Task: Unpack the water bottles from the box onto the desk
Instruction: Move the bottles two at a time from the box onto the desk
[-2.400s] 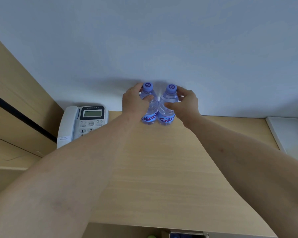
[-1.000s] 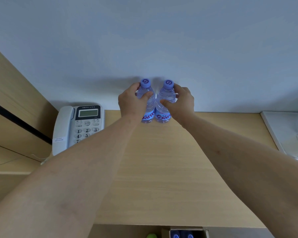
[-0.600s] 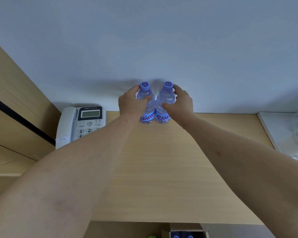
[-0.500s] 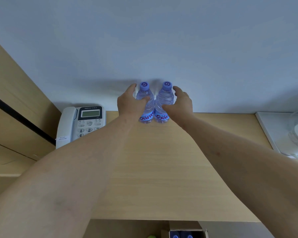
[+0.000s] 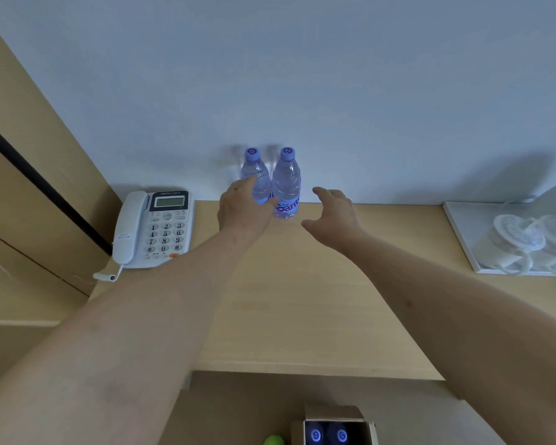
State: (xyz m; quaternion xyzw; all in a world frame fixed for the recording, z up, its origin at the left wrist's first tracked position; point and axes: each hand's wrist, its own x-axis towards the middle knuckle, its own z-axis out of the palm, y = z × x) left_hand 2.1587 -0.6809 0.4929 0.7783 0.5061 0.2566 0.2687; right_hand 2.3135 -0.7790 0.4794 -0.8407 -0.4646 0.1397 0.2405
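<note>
Pale blue wall backs a light wooden surface (image 5: pixel 302 300), and against that wall, at the far edge, two water bottles stand upright side by side, touching or nearly so — the left bottle (image 5: pixel 256 178) and the right bottle (image 5: pixel 286 184), both with purple caps and blue labels. The left hand (image 5: pixel 241 208) sits just in front of the left bottle and covers its lower part; its fingers are loose, and whether they touch the bottle cannot be told. The right hand (image 5: pixel 333 215) hovers just right of the right bottle, apart from it, fingers spread and relaxed, holding nothing. Both forearms stretch across the surface from the near side.

At the left of the surface lies a white desk phone (image 5: pixel 156 228) with its handset in the cradle. At the right, a white tray (image 5: pixel 459 226) carries clear cups, blurred. Below the near edge, on the floor, an open cardboard box (image 5: pixel 333 415) shows two more purple caps inside — a green object (image 5: pixel 274 440) lies just left of it.
</note>
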